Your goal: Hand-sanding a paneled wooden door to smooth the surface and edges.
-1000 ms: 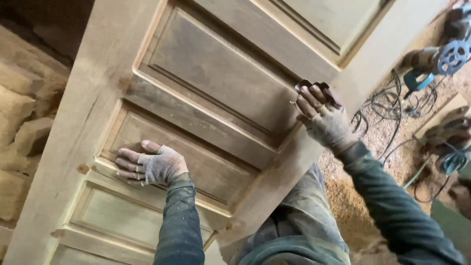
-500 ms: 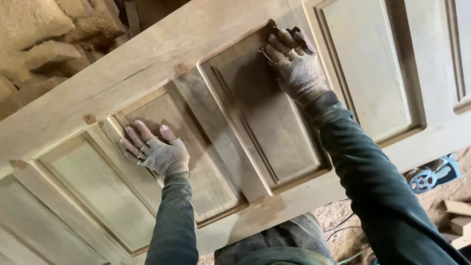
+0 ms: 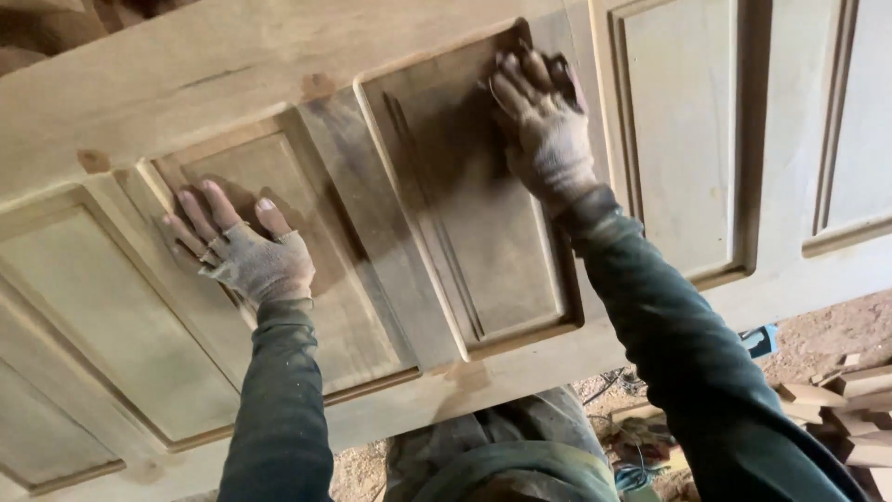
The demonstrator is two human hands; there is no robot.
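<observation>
A large unfinished wooden door [image 3: 232,65] with raised panels fills the head view. My left hand [image 3: 246,256], in a fingerless knit glove, lies flat with fingers spread on one recessed panel [image 3: 362,335]. My right hand [image 3: 548,130], gloved the same way, presses a small dark sheet that looks like sandpaper [image 3: 565,72] against the upper right corner of the neighbouring panel [image 3: 483,242]. That panel's surface looks darker and dusty. Both arms wear dark green sleeves.
Below the door's edge is a sawdust-covered floor [image 3: 836,325]. Wood offcuts [image 3: 855,409] are piled at the lower right. Part of a blue tool [image 3: 762,339] and some tangled cords [image 3: 632,437] lie near my legs.
The view has swung so the door runs more level. My right hand has travelled up the panel to its top corner with the sheet. My left hand has stayed flat on its panel.
</observation>
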